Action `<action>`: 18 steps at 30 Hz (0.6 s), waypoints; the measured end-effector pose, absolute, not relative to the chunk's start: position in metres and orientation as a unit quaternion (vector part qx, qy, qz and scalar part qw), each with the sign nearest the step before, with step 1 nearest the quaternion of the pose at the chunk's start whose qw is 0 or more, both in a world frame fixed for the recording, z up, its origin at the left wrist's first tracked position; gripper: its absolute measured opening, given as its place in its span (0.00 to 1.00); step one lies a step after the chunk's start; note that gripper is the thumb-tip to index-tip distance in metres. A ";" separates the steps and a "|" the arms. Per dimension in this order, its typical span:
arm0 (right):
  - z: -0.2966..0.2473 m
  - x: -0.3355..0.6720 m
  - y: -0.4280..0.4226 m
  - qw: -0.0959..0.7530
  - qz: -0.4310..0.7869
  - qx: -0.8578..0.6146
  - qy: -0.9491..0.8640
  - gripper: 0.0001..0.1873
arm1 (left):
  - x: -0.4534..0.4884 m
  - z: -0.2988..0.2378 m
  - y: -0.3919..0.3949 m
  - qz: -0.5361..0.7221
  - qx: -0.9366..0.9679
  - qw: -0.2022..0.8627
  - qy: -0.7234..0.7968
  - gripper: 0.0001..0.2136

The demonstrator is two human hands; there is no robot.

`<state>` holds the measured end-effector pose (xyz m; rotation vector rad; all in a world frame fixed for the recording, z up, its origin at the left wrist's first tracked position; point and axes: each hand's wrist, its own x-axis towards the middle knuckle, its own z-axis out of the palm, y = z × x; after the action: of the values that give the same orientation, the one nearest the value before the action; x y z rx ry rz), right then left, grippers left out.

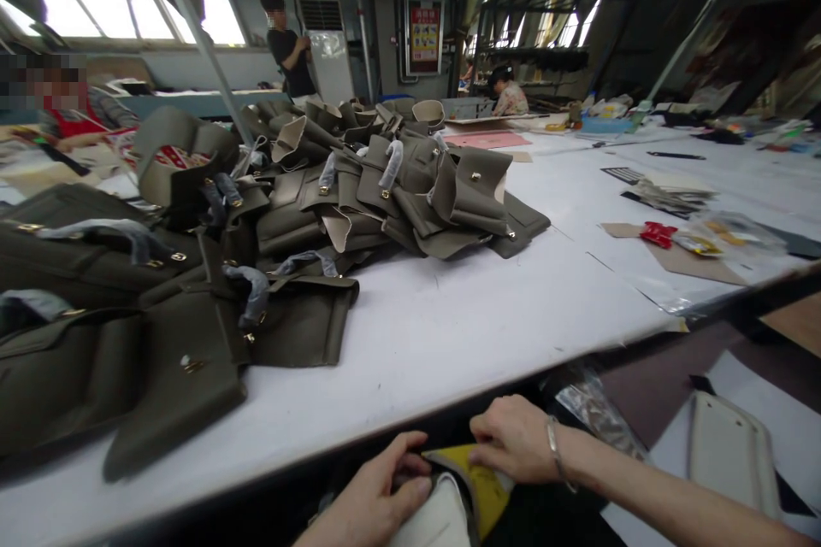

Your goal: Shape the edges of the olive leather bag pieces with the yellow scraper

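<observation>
Below the table's front edge, my left hand [375,500] pinches a cream and yellow piece [471,496] with its fingers curled round the top. My right hand [513,440], with a bracelet at the wrist, presses its closed fingers on the yellow part of the same piece. Both hands sit low in the view, under the white table [449,333]. A big heap of olive-green leather bag parts [288,222] with gold studs lies on the table, spreading from the left to the middle.
Cardboard, a red item [658,232] and clear plastic bags [731,235] lie at the right of the table. A pink sheet [487,139] lies farther back. Three people are at the back, one standing [288,47], one seated [506,94], one at far left. A pale tray [728,449] sits low right.
</observation>
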<state>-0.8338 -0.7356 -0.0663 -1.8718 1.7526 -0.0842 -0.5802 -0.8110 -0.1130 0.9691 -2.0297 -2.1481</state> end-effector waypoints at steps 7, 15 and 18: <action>-0.066 -0.837 -0.752 0.142 0.027 -0.812 0.565 0.28 | -0.577 -0.114 -0.813 -0.652 0.301 0.004 -0.696 0.33; -0.067 -0.825 -0.781 0.108 0.068 -0.871 0.474 0.29 | -0.576 -0.106 -0.814 -0.580 0.294 -0.026 -0.759 0.25; -0.064 -0.822 -0.785 0.102 0.076 -0.881 0.455 0.30 | -0.576 -0.102 -0.814 -0.582 0.269 -0.020 -0.767 0.23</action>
<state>-0.8223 -0.7847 -0.0636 -2.6030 1.3443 0.2244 -0.5764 -0.8145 -0.1019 0.8549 -2.4416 -1.8509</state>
